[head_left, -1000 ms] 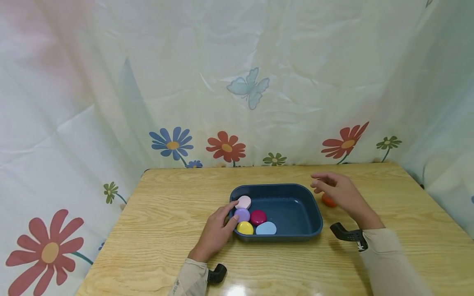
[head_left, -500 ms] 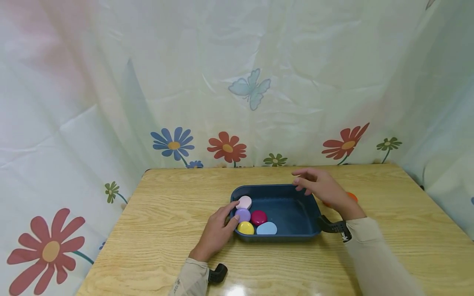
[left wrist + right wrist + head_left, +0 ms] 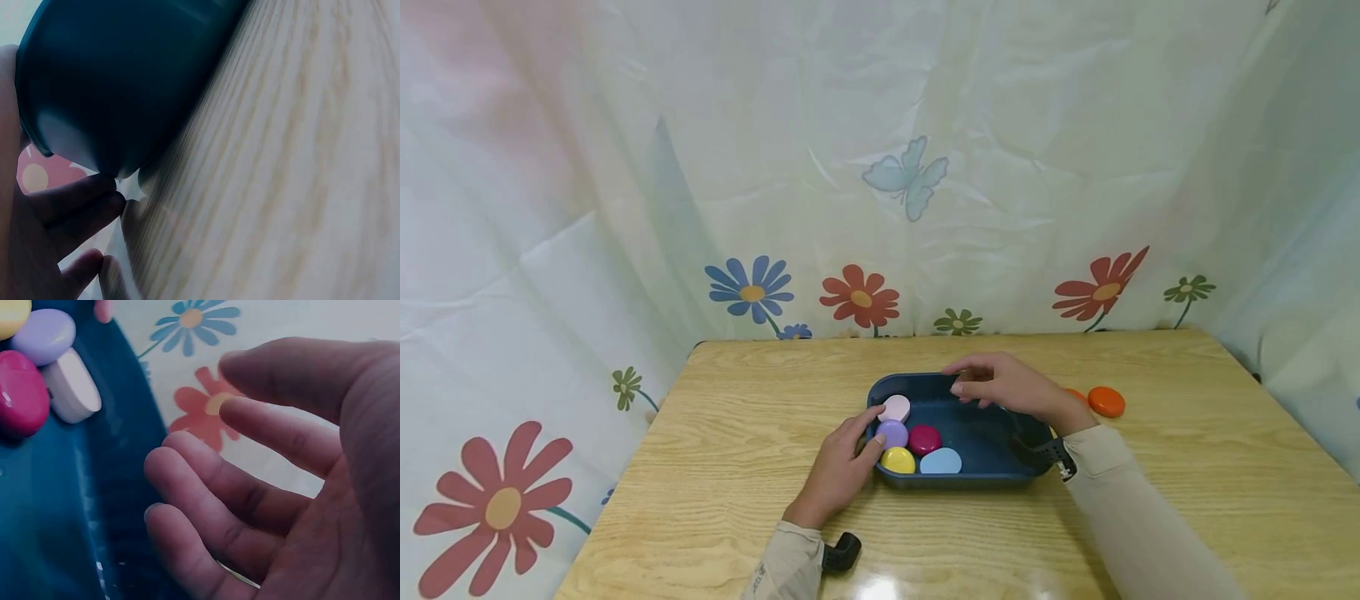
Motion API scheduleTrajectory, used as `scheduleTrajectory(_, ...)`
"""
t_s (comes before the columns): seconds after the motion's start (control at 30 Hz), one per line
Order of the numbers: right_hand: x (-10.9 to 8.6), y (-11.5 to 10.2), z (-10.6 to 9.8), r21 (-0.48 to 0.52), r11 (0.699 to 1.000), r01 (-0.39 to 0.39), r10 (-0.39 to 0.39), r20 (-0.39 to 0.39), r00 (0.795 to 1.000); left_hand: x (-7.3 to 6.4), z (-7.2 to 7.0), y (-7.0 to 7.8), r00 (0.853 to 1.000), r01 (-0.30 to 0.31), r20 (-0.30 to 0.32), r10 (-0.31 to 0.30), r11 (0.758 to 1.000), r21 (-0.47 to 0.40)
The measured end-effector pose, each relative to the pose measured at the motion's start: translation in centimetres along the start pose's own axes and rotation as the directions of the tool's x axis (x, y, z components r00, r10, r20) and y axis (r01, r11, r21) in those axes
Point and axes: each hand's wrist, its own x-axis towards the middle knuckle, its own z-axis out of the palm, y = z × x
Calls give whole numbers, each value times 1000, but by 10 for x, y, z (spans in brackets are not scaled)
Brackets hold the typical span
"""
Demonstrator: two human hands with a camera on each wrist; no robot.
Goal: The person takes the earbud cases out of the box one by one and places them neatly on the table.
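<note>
Left hand: clamped on tray, nine o'clock
Right hand: over one o'clock, fingers parted
Pieces: five inside, seven to ten o'clock

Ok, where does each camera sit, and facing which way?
Head: worn on head, facing forward and down at the tray; left hand and right hand show.
Left wrist: worn there, facing the tray's outer wall and table; left hand shows.
Right wrist: worn there, facing into the tray; right hand shows.
Head and right wrist share the purple and crimson pieces.
</note>
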Motion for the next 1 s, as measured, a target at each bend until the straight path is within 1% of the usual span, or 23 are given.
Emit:
scheduleTrajectory(0.2, 10, 5, 11, -33, 999, 21, -16, 127, 992, -1, 2, 0, 1000, 12, 16, -12, 1000, -4)
scheduleTrajectory(0.33, 15, 6, 16, -33, 998, 50, -43, 174, 984, 1, 2, -1, 1000, 21, 21, -21, 1000, 2)
scheduleTrajectory(0.43, 19, 5, 19, -42, 997, 59, -48, 212, 976, 2, 1, -1, 999, 40, 29, -41, 999, 10)
scheduleTrajectory(0.57, 25, 8, 26, -111, 993, 49, -18, 263, 965, 2, -1, -1, 998, 46, 33, -47, 999, 12)
scheduleTrajectory(0.67, 28, 11, 29, -160, 987, 25, 22, 287, 958, 3, -1, -1, 999, 28, 27, -28, 1000, 9)
scheduleTrajectory(0.73, 29, 13, 29, -165, 986, 14, 36, 299, 954, 3, -1, -1, 999, 25, 25, -25, 1000, 9)
scheduleTrajectory(1.0, 31, 16, 30, -162, 986, 34, 23, 336, 942, 2, 0, -2, 1000, 10, 14, -10, 1000, 12)
